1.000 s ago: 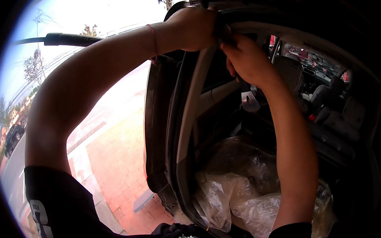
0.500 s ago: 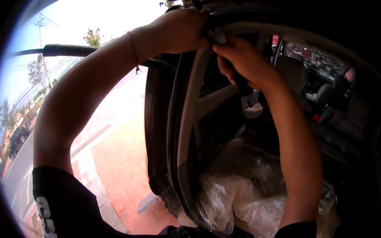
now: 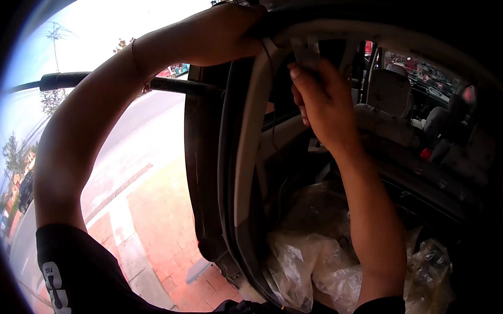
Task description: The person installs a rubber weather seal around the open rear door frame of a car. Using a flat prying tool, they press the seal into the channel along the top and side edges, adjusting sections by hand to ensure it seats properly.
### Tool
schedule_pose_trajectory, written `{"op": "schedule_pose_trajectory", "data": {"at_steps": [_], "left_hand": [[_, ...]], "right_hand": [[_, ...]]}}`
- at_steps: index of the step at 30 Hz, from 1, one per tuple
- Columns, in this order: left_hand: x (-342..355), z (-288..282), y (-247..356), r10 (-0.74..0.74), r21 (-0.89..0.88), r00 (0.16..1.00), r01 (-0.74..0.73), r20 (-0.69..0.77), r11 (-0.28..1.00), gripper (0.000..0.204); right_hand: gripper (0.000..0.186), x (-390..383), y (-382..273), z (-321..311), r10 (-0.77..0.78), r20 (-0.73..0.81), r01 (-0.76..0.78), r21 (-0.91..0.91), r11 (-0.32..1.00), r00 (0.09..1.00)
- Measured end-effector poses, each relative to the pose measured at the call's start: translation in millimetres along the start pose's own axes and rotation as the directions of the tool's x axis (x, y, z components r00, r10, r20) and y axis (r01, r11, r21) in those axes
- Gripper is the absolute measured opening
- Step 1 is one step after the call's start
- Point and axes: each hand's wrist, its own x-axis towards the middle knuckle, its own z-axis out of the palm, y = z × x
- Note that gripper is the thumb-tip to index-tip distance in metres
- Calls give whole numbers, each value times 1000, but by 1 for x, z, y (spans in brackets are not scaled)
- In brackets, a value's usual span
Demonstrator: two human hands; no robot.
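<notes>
A light grey trim panel [image 3: 246, 156] runs up the car's rear opening, and at its top the right hand [image 3: 324, 104] pinches a small grey clip [image 3: 305, 52]. The left hand [image 3: 227, 32] grips the upper edge beside it. Crumpled clear plastic bags [image 3: 314, 264] fill the cargo floor below, with seat backs [image 3: 390, 102] beyond.

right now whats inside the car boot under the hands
Crumpled clear plastic bags fill the boot floor below the right hand; seat backs show beyond. Whatever lies under the bags is covered.

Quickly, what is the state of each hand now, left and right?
Left hand: closed over the upper edge of the car opening.
Right hand: fingers pinching a small grey piece at that edge.
</notes>
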Motion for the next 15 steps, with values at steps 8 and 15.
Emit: {"op": "schedule_pose_trajectory", "data": {"at_steps": [8, 15], "left_hand": [[1, -4, -3, -51, -93, 991, 63, 122, 994, 38], [3, -14, -2, -220, -222, 922, 298, 319, 928, 44]], "right_hand": [[29, 22, 32, 41, -217, -461, 140, -195, 971, 860], [20, 43, 37, 57, -546, -545, 285, -491, 823, 637]]}}
